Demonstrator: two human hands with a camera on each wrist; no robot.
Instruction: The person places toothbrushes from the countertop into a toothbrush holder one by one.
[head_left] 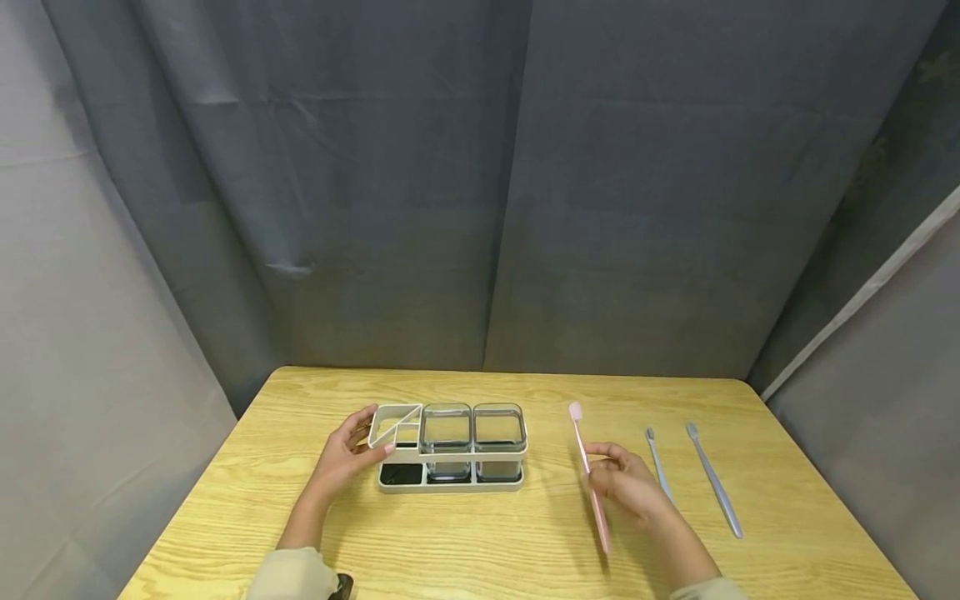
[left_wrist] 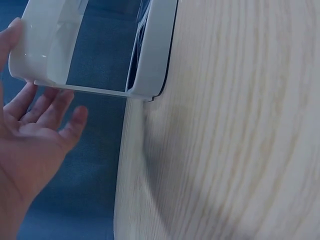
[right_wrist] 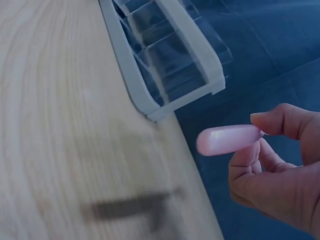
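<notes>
A pink toothbrush (head_left: pixel 597 512) is pinched between the thumb and fingers of my right hand (head_left: pixel 626 483). It is held off the table, bristle head (head_left: pixel 575 410) up and away from me; the right wrist view looks along its rounded handle end (right_wrist: pixel 227 140). My left hand (head_left: pixel 341 458) grips the left end of a white toothbrush holder (head_left: pixel 450 457), thumb at the front of the top frame and fingers round the side. The holder stands on the table, with divided slots at its left and two clear cups (head_left: pixel 499 427) in its other openings.
Two more toothbrushes lie to the right: a light blue one (head_left: pixel 657 460), partly hidden by my right hand, and a grey-blue one (head_left: pixel 714 482). The wooden table (head_left: pixel 450 546) ends at grey curtains (head_left: pixel 390 208) behind and at the sides.
</notes>
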